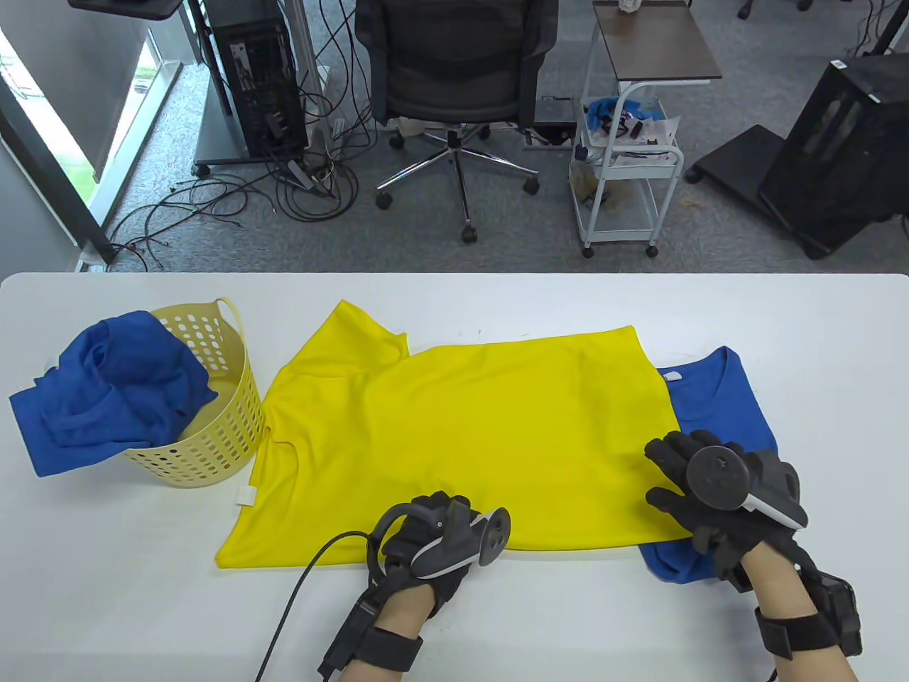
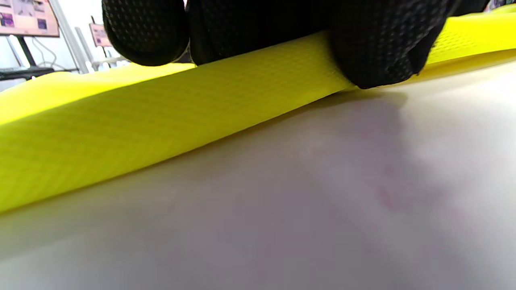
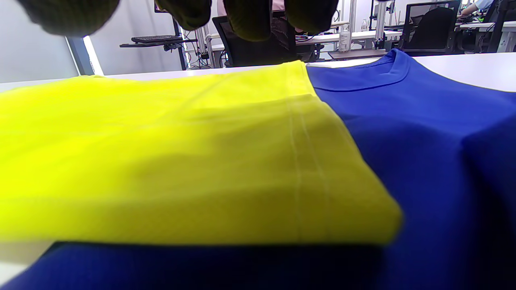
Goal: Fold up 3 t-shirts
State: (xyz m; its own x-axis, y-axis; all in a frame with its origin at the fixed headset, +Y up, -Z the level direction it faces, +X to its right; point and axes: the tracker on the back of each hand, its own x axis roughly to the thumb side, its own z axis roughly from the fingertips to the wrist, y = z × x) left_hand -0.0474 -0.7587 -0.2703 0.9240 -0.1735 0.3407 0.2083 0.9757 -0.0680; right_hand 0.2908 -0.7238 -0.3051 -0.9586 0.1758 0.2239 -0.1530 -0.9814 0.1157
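On the white table (image 1: 781, 320), yellow t-shirt (image 1: 461, 440), office chair (image 1: 454, 78) behind

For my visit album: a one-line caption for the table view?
Gloved hands work a yellow t-shirt overlapping a blue t-shirt; another blue shirt spills from a basket.

bare table (image 1: 817, 320) lies open far and right; the basket (image 1: 213, 426) with 1 blue shirt (image 1: 106, 398) blocks the left.
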